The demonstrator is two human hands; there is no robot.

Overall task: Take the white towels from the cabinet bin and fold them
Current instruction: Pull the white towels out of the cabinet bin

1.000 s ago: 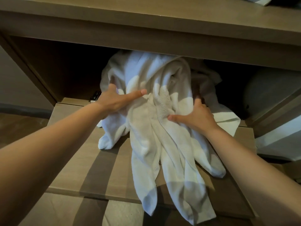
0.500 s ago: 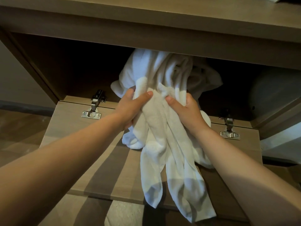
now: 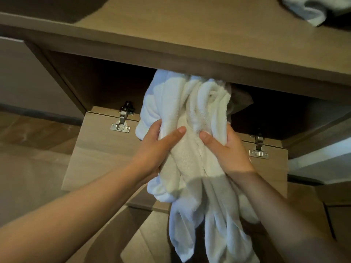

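Observation:
A bunch of white towels (image 3: 191,103) hangs gathered in front of the dark cabinet opening (image 3: 106,86). My left hand (image 3: 157,149) grips the bunch from the left, thumb across the front. From the right, my right hand (image 3: 226,150) grips the same bunch, thumb pressing into the cloth. The towels' long ends (image 3: 212,230) dangle below my hands, over the front edge of the folded-down door. The top of the bunch still reaches under the shelf edge.
The wooden door flap (image 3: 95,154) lies folded down on two metal hinges, the left hinge (image 3: 123,118) and the right hinge (image 3: 258,147). A wooden shelf (image 3: 190,31) runs above, with another white cloth (image 3: 311,10) at its top right. Wooden floor lies to the left.
Both hands closed round the towels and lifted the bunch up and out of the cabinet; the cloth that lay spread on the door flap now hangs off it.

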